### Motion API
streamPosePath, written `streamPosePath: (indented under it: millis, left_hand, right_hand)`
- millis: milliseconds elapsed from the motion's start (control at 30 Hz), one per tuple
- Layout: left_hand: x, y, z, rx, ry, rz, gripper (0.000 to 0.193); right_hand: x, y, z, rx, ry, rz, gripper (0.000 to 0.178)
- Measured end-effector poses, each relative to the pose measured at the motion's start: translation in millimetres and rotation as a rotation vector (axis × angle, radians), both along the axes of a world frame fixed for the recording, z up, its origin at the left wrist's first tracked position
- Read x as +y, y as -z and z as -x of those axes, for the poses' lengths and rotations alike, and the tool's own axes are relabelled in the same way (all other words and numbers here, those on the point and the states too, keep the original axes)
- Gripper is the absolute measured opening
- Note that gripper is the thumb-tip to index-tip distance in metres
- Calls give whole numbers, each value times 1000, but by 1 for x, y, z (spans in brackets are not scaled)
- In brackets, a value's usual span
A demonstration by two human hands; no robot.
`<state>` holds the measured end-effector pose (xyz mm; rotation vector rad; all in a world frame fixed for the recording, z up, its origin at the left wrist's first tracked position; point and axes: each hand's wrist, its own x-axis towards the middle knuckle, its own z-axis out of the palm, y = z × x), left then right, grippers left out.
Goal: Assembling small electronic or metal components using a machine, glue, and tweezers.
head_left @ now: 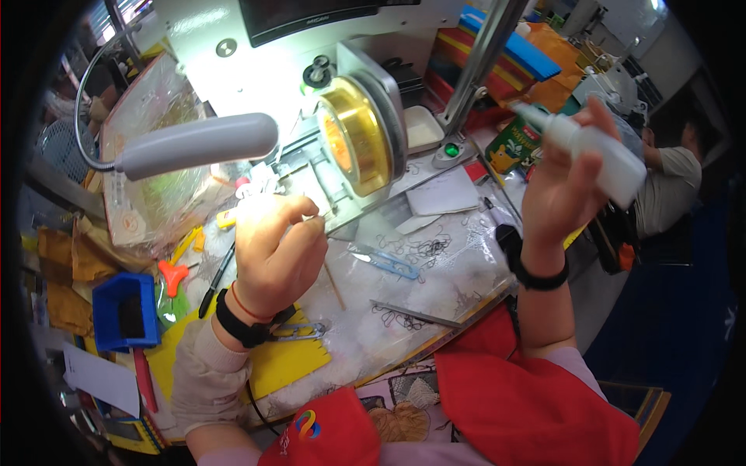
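Observation:
Raised at the right, my right hand [563,182] grips a white squeeze bottle [610,167] tilted with its nozzle toward the upper left; it is a little blurred. My left hand [280,248] is closed, thumb and fingers together, in front of the machine's lit metal bed [315,182]. What its fingers hold, if anything, is hidden. Just beyond that hand stands a spool with a yellow rim [353,136] on the machine. A yellow-handled thing [227,218] lies beside my left fingers.
A grey lamp head [198,145] hangs over the bench at the left. Tweezers [385,260], a metal ruler [416,314] and dark wire loops [431,247] lie on the plastic-covered top. A blue bin [126,312] stands at the left, a green can [513,144] at the right. Another person [672,171] sits farther right.

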<state>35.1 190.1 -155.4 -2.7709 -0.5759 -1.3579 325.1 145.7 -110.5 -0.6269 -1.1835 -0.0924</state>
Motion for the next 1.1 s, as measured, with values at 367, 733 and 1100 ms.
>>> streamPosePath:
  millis: [367,733,1100]
  left_hand:
    - [2,2,7,-6,-88,-286,26]
    - [-1,0,9,-3,-97,-329,27]
    - [1,0,4,-12,-78,-293,26]
  right_hand:
    - [29,27,90,-176,-515,170,25]
    - [31,27,96,-165,-540,176,20]
    - [18,11,80,179,-631,261,29]
